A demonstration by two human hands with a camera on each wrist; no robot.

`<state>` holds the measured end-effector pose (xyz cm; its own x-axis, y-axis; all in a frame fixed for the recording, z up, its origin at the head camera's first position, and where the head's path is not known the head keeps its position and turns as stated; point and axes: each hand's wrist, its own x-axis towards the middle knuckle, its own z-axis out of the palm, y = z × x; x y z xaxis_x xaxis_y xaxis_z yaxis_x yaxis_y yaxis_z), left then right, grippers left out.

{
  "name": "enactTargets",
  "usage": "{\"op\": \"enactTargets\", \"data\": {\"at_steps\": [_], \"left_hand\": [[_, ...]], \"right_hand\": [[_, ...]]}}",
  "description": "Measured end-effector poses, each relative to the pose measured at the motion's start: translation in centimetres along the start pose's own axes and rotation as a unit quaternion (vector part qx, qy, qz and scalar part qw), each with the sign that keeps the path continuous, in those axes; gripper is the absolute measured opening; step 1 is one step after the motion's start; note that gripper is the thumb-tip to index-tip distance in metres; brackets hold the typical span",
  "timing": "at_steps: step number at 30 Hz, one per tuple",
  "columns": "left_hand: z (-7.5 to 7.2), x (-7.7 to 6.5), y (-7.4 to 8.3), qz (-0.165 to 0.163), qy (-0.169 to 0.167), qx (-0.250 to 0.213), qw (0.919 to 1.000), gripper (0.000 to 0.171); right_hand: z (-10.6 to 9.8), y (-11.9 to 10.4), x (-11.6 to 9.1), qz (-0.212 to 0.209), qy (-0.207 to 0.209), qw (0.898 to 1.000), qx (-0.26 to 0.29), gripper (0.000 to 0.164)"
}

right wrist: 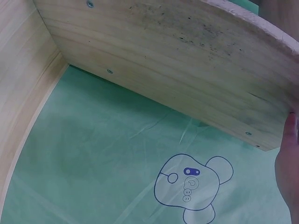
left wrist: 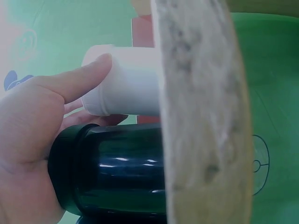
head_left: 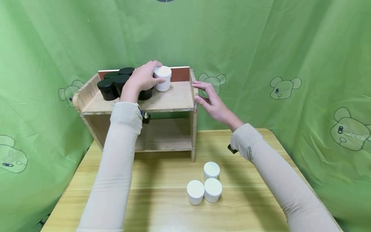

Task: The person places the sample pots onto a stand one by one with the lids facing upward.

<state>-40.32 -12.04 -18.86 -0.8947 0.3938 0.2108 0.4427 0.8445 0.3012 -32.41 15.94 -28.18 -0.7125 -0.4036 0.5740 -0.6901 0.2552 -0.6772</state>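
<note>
On the top board of a wooden shelf (head_left: 171,100), my left hand (head_left: 144,77) holds a white lidded jar (head_left: 163,80) near its lid, thumb on the near side and fingers behind. The left wrist view shows that thumb against the white jar (left wrist: 133,79), with a black jar (left wrist: 126,168) right beside it under the palm. Several black jars (head_left: 108,90) stand together on the left of the top board, partly hidden by my left hand. My right hand (head_left: 213,103) rests its fingertips and thumb on the shelf's right side panel (head_left: 193,93).
Three white jars (head_left: 195,192) stand grouped on the wooden table (head_left: 168,209), in front of the shelf and to its right. Below the top board is a lower shelf board (head_left: 165,133). A green curtain (head_left: 246,42) with printed bear heads hangs behind and at both sides.
</note>
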Motion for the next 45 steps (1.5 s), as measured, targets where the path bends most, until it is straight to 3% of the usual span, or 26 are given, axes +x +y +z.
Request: {"op": "enactTargets", "data": {"at_steps": [9,18,34,39,45], "left_hand": [[0.01,-0.12,-0.09,-0.003,-0.006,0.015,0.9999,0.065],[-0.09,-0.03,0.19,-0.003,-0.009,0.059,0.9982,0.064],[-0.06,0.14,0.49,-0.009,-0.017,0.054,0.9983,0.064],[-0.07,0.13,0.46,0.001,0.002,0.029,0.9996,0.066],[0.54,-0.1,0.6,0.027,0.066,0.025,0.9971,0.058]], "right_hand": [[0.08,0.11,-0.01,-0.004,-0.002,1.0,0.002,0.049],[0.1,0.08,0.04,-0.003,0.0,1.0,0.001,0.048],[-0.08,0.16,-0.11,-0.002,0.002,1.0,0.002,0.048],[-0.15,0.23,-0.19,-0.005,0.005,1.0,0.007,0.047],[-0.26,0.3,-0.33,-0.006,0.006,1.0,0.005,0.047]]}}
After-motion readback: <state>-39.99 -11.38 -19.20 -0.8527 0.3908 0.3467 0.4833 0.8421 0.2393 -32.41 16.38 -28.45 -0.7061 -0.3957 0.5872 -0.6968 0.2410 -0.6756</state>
